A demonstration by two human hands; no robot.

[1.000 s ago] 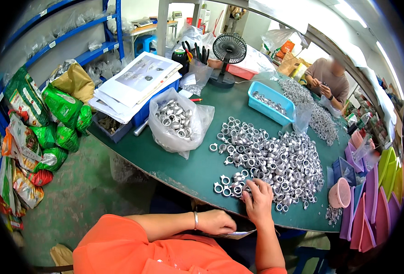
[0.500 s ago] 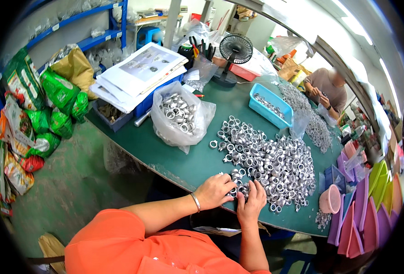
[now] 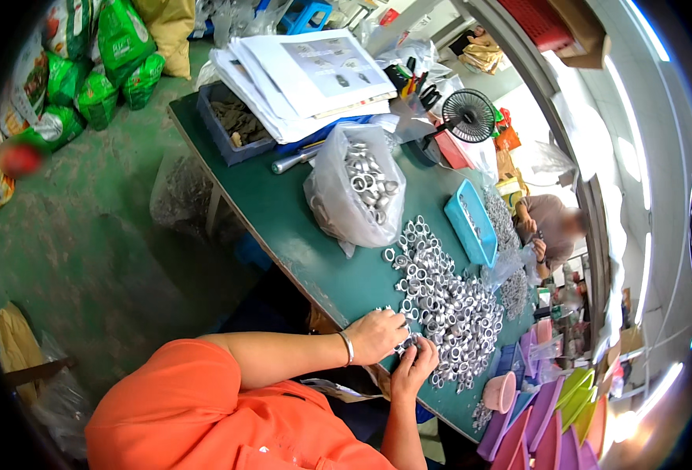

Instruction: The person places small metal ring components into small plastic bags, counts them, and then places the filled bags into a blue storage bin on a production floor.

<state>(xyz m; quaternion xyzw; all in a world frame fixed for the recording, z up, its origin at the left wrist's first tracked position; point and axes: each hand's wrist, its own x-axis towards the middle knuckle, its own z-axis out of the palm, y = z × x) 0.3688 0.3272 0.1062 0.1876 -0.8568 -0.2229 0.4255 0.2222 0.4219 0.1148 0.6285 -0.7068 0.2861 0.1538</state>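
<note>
A large heap of small silver metal rings (image 3: 455, 313), many with a short lug, lies on the green table (image 3: 303, 243). My left hand (image 3: 376, 337), with a bangle at the wrist, is at the heap's near left edge, its fingers curled down among a few rings. What they grip is hidden. Close beside it, my right hand (image 3: 414, 370) is bent with thumb and fingertips drawn together on a metal ring, partly covered by the fingers. Left of the heap, an open clear plastic bag (image 3: 334, 188) holds more silver rings.
Beyond the heap stand a light-blue tray (image 3: 459, 215) and a black fan (image 3: 469, 116). Papers (image 3: 315, 70) lie over bins at the table's far left. A pink cup (image 3: 499, 392) and colourful plastic bins (image 3: 546, 423) are at right. A co-worker (image 3: 551, 227) sits across the table.
The view has tilted and swung, so the table appears rotated and the shelf at upper left is out of sight. Both hands remain close together at the heap's near edge.
</note>
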